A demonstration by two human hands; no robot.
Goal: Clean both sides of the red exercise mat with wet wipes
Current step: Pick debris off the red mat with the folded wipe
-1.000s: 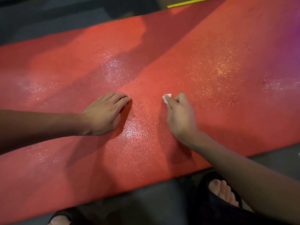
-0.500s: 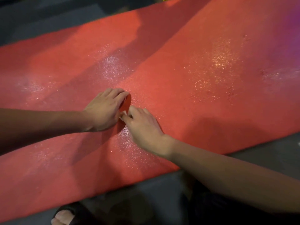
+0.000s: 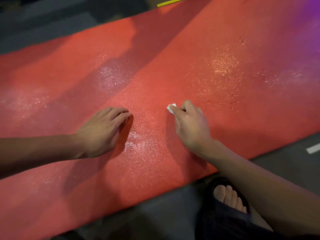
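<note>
The red exercise mat [image 3: 216, 49] lies flat on a dark floor and fills most of the view, with wet glistening patches across it. My left hand [image 3: 102, 130] rests palm down on the mat left of centre, fingers lightly bent. My right hand [image 3: 190, 125] is a little to its right, fingers curled round a small white wet wipe [image 3: 171, 107] that sticks out at the fingertips and touches the mat. Most of the wipe is hidden inside the hand.
The mat's near edge runs diagonally from lower left to right. My foot in a dark sandal [image 3: 230, 196] stands on the floor just below that edge. A white strip [image 3: 313, 148] lies on the floor at right, a yellow strip [image 3: 173, 1] beyond the far edge.
My right hand with the wipe swept left until it met my left hand, then back right to about where it began. My left hand has stayed in place.
</note>
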